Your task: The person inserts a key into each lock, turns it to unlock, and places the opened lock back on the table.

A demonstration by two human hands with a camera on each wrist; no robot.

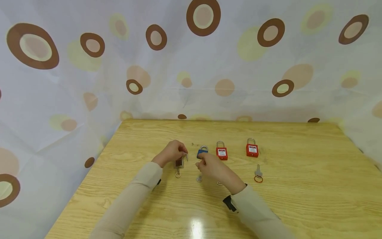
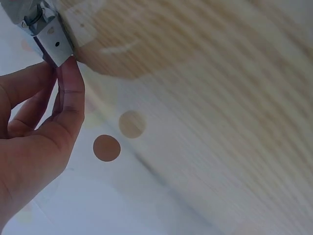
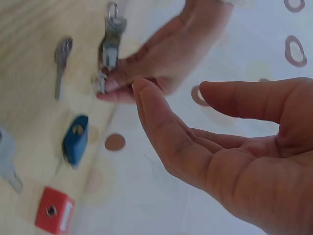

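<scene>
My left hand point(image 1: 173, 152) pinches a silver padlock point(image 2: 53, 41) between thumb and fingers. Its dark front point(image 1: 179, 162) shows in the head view, and a key with a ring point(image 1: 178, 175) sticks out of its near end. The right hand point(image 1: 213, 166) hovers in front of a blue padlock point(image 3: 76, 141). Its thumb and fingers point(image 3: 164, 127) are apart with nothing between them. A loose key point(image 3: 61, 61) lies on the table in front of the blue padlock.
Two red padlocks point(image 1: 222, 153) point(image 1: 252, 150) lie to the right on the wooden table point(image 1: 298, 159). A key with a red ring point(image 1: 258, 173) lies before the farther-right one. Another key's ring point(image 1: 220, 183) shows under the right forearm. A patterned sheet point(image 1: 203, 66) stands behind.
</scene>
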